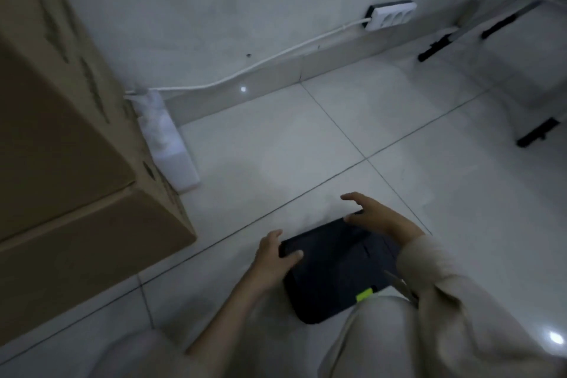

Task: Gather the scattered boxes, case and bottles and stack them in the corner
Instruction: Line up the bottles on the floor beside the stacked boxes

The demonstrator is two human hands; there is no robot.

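A flat black case (334, 270) with a small green tab lies low over the white tiled floor, near the bottom middle. My left hand (273, 258) grips its left edge, thumb on top. My right hand (372, 215) rests on its far right corner, with the index finger stretched out past the edge. Two large brown cardboard boxes (61, 163) stand stacked at the left against the wall. A white plastic bottle (171, 144) with a spray head stands right beside them on the floor.
A white power strip (391, 14) hangs on the wall with its cable running down to the left along the skirting. Black table feet (537, 132) and a grey frame stand at the right. Bare floor tiles lie between the boxes and the case.
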